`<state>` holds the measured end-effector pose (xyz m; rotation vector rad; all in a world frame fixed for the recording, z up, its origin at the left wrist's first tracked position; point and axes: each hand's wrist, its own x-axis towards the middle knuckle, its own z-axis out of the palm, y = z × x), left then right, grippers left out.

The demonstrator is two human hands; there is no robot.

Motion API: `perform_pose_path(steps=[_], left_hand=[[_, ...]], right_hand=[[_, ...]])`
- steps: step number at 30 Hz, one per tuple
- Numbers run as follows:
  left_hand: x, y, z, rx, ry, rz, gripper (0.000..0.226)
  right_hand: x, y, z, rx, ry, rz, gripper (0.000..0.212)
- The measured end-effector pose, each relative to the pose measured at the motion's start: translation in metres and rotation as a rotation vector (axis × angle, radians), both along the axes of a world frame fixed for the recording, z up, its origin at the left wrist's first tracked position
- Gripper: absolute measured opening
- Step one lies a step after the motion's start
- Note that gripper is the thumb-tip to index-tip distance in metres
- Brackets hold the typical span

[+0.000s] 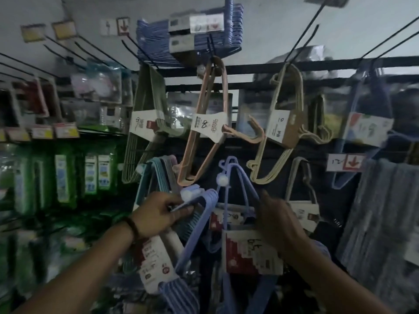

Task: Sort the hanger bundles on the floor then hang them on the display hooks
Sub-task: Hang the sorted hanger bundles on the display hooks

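Pretty dim and murky in here, pale grey wall [272, 23] up top with black crossbars [249, 68] running across below it and a dark back panel [340, 191] underneath. Off to the left, shop shelving [99, 133] crammed with green packets [63, 175], a row of yellow-and-red price labels [65, 130] along the shelf edge, all kinda blurry. Over on the right, a grey fluffy cloth [385, 211] hanging down in front of the panel.
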<state>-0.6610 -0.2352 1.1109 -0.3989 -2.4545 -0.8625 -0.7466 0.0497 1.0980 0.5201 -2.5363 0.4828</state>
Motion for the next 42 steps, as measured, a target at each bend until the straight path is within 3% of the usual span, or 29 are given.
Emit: perform_pose_path(steps=[4,12,17,22,26,31,39,42], left_hand=[[-0.014,0.008,0.018,-0.009,-0.012,-0.044,0.053],[-0.032,0.013,0.023,0.226,-0.005,-0.224,0.038],[-0.046,0.027,0.021,0.231,-0.005,-0.202,0.052],[-0.061,0.035,0.01,0.206,0.005,-0.041,0.036],[-0.069,0.035,0.003,0.278,0.021,0.004,0.022],[-0.074,0.032,0.0,0.181,0.112,0.098,0.04],[-0.077,0.04,-0.002,0.181,0.143,0.229,0.041],[-0.079,0.043,-0.005,0.219,0.177,0.264,0.038]], right_hand=[[0.001,-0.013,0.004,-0.031,0.082,-0.003,0.013],[-0.021,-0.021,-0.003,-0.156,0.13,-0.01,0.011],[-0.06,-0.033,-0.004,-0.151,0.113,-0.043,0.006],[-0.105,-0.049,-0.003,-0.223,0.066,-0.065,0.006],[-0.136,-0.064,-0.006,-0.126,0.075,-0.082,0.017],[-0.152,-0.064,-0.006,-0.001,0.115,-0.141,0.02],[-0.161,-0.052,-0.002,0.299,0.168,-0.147,0.033],[-0.143,-0.046,0.002,0.163,0.103,-0.14,0.049]])
